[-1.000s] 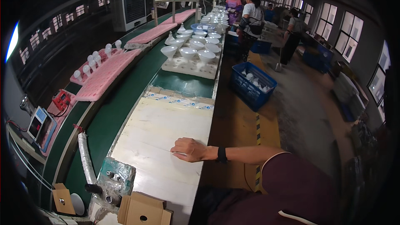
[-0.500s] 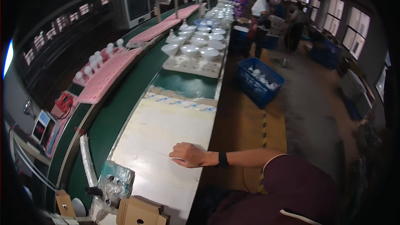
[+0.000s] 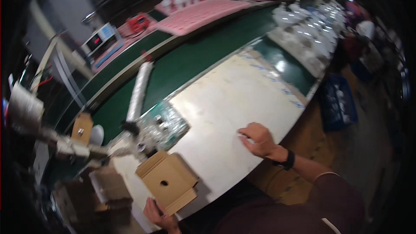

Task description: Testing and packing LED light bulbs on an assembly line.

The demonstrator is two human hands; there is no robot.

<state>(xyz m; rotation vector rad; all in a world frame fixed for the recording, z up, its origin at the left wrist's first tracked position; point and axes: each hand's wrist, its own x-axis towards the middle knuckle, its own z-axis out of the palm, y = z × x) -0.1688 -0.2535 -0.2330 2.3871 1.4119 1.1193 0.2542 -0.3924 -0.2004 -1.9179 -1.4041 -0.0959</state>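
Observation:
My right hand [image 3: 258,139] rests on the white board [image 3: 225,104], fingers curled in. A small pale bit shows by its thumb, too little to name. At the lower edge my left hand [image 3: 160,216] has come into view beside a brown cardboard box [image 3: 167,182] with a round hole in its upper face. Its thumb and fingers look apart, at the box's near left edge; whether they touch it is unclear. Beyond the box lies a plastic-wrapped teal block [image 3: 167,123] with metal fittings on it.
A wrapped tube [image 3: 141,89] leans over the green conveyor [image 3: 195,52]. Pink trays [image 3: 199,15] with white bulbs, a red device [image 3: 138,22] and a display meter [image 3: 99,39] line the far side. White lamps [image 3: 310,30] stand at the right, near a blue crate [image 3: 338,104].
My view has swung left and down, so the bench appears turned. My left hand has entered beside the cardboard box. My right hand stays curled on the white board.

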